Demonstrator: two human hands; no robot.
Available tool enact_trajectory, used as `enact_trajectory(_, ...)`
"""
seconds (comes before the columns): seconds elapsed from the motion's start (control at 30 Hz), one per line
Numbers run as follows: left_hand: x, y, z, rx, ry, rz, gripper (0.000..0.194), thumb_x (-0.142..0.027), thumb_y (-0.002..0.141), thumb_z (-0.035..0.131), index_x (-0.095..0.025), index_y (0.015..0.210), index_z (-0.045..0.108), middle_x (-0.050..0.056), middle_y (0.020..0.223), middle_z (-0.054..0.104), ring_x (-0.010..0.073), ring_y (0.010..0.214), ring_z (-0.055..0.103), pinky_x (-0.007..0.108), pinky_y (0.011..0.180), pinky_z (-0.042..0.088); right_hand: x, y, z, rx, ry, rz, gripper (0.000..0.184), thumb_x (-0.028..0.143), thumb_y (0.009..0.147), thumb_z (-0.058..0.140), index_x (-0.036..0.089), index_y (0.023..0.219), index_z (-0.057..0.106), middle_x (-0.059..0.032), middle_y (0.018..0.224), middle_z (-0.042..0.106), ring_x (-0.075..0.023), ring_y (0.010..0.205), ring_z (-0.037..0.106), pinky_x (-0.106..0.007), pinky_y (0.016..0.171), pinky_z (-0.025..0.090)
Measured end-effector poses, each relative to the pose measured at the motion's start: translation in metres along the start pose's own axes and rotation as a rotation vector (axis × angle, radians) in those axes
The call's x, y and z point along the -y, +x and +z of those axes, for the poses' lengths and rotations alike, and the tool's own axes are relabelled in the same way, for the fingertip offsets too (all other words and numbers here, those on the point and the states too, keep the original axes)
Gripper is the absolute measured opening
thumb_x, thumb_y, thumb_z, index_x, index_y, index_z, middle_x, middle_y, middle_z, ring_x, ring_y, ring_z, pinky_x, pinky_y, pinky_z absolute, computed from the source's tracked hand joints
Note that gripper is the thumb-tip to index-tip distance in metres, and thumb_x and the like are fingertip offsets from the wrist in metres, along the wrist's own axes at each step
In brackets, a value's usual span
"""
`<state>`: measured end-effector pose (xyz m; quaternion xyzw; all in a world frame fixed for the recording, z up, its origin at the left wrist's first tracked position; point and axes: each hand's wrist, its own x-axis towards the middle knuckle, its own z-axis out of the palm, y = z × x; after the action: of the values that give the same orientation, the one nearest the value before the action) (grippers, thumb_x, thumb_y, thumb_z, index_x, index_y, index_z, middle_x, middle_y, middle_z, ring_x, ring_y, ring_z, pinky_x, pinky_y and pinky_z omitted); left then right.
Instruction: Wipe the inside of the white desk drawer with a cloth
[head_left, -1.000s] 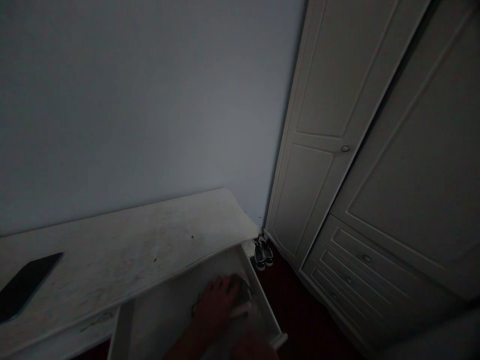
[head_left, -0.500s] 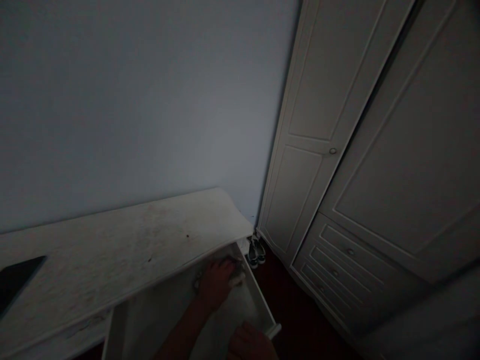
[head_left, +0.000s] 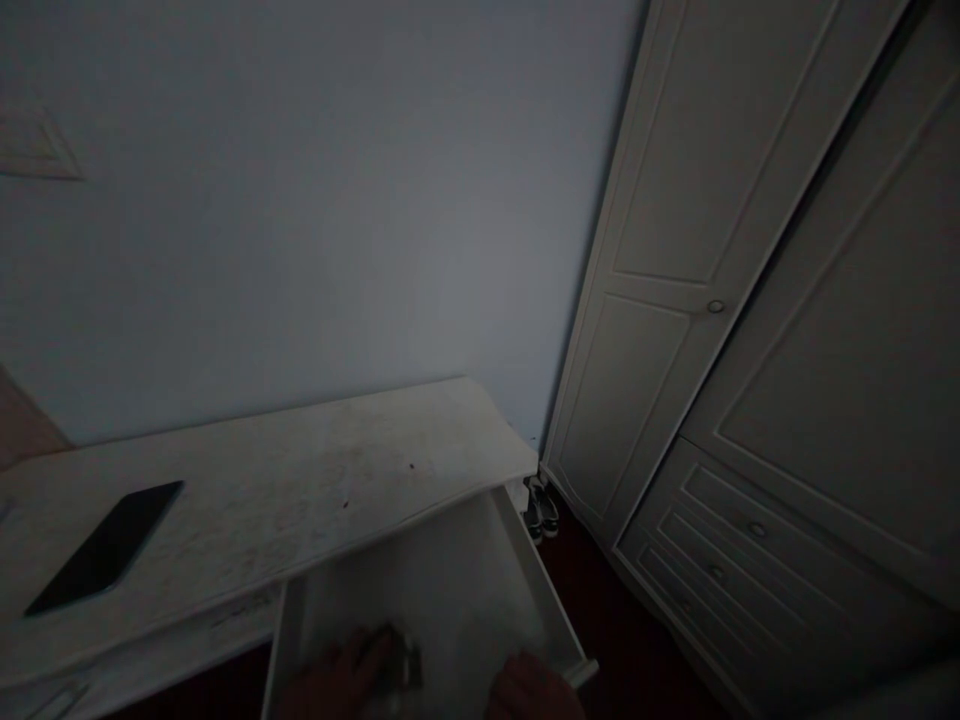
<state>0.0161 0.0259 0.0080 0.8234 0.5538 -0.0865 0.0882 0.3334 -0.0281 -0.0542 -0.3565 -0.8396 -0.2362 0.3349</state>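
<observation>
In dim light a white desk drawer stands pulled out under the desk top. My left hand reaches inside it near the front, its fingers curled against a small dark object that I cannot make out. My right hand rests at the drawer's front right corner, only partly in view at the bottom edge, its fingers hidden.
A black phone lies flat on the worn white desk top. A white wardrobe with small knobs and low drawers stands to the right. A pair of shoes sits on the dark floor between desk and wardrobe.
My left hand has drawn back from the drawer's far right corner to its front, with the dark object near it. The view has shifted left, showing more of the phone.
</observation>
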Motion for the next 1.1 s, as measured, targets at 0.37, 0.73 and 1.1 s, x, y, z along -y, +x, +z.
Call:
enact_trajectory(0.37,-0.046,0.088,-0.1,-0.257,0.044,-0.114,0.054,-0.007,0.104,0.034,-0.02,0.147,0.065,0.02,0.143,0.072,0.0348,0.131,0.07,0.052,0.112,0.051,0.002,0.001,-0.002,0.014,-0.004,0.025,0.031,0.026,0.099,0.069,0.025,0.071,0.054,0.0024,0.065,0.053,-0.0166,0.062,0.051,-0.03,0.058,0.04)
enact_trajectory(0.73,-0.155,0.121,-0.081,-0.121,-0.197,0.315,0.059,-0.024,0.085,0.071,-0.024,0.144,0.064,0.01,0.147,0.07,0.0331,0.136,0.062,0.044,0.115,0.047,0.001,-0.009,0.013,0.016,-0.039,0.063,0.041,0.044,0.105,0.062,0.025,0.069,0.053,0.003,0.06,0.055,-0.0157,0.056,0.049,-0.029,0.054,0.038)
enact_trajectory(1.1,-0.036,0.022,-0.024,0.229,-0.215,0.3,0.064,-0.028,0.087,0.066,-0.035,0.15,0.064,0.009,0.157,0.066,0.0342,0.143,0.062,0.049,0.117,0.05,0.0,-0.023,0.02,0.031,0.018,0.106,0.032,0.039,0.109,0.056,0.026,0.08,0.057,0.003,0.065,0.061,-0.0159,0.058,0.053,-0.029,0.055,0.04)
